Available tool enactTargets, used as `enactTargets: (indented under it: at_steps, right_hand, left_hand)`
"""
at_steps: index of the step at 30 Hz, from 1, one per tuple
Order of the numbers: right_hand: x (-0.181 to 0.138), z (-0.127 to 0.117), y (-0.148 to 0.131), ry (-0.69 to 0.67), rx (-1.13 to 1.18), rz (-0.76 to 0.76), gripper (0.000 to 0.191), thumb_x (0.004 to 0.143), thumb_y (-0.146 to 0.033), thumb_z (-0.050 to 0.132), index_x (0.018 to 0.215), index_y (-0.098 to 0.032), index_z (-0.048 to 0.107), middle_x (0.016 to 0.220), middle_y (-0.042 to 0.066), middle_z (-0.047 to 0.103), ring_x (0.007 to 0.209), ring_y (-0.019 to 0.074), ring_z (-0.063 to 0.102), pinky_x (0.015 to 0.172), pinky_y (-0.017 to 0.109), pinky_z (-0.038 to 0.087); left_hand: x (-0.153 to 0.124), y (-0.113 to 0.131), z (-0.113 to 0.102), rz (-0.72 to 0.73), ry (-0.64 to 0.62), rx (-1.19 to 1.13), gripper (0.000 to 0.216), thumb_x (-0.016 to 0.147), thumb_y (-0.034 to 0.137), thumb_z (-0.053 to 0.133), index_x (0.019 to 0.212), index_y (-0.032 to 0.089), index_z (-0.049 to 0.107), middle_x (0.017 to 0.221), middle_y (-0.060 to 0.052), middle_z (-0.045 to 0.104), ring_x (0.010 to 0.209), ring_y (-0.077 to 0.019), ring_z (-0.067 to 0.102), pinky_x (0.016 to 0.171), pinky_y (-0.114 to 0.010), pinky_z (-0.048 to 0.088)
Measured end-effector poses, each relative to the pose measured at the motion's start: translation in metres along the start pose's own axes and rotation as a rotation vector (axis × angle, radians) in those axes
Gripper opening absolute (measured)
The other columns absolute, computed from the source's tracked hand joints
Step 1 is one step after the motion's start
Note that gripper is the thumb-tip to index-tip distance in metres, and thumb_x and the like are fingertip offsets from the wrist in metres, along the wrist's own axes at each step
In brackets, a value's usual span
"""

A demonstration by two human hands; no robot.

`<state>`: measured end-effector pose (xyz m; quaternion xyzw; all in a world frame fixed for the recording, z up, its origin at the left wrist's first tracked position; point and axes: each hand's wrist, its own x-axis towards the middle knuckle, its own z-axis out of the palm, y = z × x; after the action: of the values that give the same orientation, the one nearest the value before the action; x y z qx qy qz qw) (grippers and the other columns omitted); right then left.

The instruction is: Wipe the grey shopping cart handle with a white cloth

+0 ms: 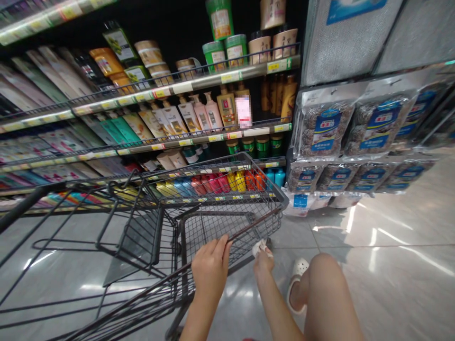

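A dark wire shopping cart point(216, 222) stands in front of me, its basket holding no goods that I can see. My left hand point(211, 260) is closed over the cart's near top rail, fingers curled around it. Lower and to the right, my right hand point(263, 259) is closed on a crumpled white tissue or cloth point(260, 247) beside the cart's side mesh. Whether the right hand also touches the cart, I cannot tell.
Beyond the cart, a store shelf point(199, 137) carries bottles and jars in several rows. Packs of steel-wool scrubbers point(325, 125) hang at the right. Below me are my bent knee point(325, 284), a white clog point(298, 284) and the glossy tiled floor point(401, 265).
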<state>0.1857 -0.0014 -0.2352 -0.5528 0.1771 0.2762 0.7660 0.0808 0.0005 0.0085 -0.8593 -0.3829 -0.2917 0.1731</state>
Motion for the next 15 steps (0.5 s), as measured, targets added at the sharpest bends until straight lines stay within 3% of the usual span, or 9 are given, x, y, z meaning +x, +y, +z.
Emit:
enactTargets:
  at_steps: [9,12,15]
  right_hand:
    - [-0.028,-0.003,-0.021,-0.205,0.057,0.074,0.025,0.055,-0.028,0.067,0.076,-0.018,0.057,0.067,-0.003,0.062,0.062,0.0114,0.06,0.059,0.024,0.051]
    - [-0.033,-0.007,-0.029,-0.217,0.056,0.09,0.035,0.049,-0.027,0.074,0.079,-0.018,0.059,0.074,-0.001,0.066,0.068,0.0137,0.063,0.062,0.027,0.053]
    - [-0.031,-0.01,-0.037,-0.194,0.056,0.114,0.035,0.045,-0.03,0.076,0.072,-0.018,0.059,0.069,0.0,0.065,0.063,0.0152,0.062,0.057,0.029,0.054]
  left_hand:
    - [0.001,0.002,-0.002,0.011,0.015,0.01,0.02,0.091,0.028,0.049,0.091,0.017,0.065,0.064,0.0,0.065,0.058,-0.0144,0.058,0.059,-0.027,0.04]
    - [0.002,0.002,-0.002,0.012,0.023,0.011,0.021,0.091,0.028,0.047,0.09,0.017,0.065,0.064,0.0,0.065,0.058,-0.0142,0.058,0.06,-0.027,0.04]
    - [0.002,0.002,-0.003,0.015,0.021,0.008,0.022,0.092,0.027,0.045,0.089,0.017,0.064,0.064,0.0,0.065,0.058,-0.0142,0.058,0.06,-0.027,0.04]
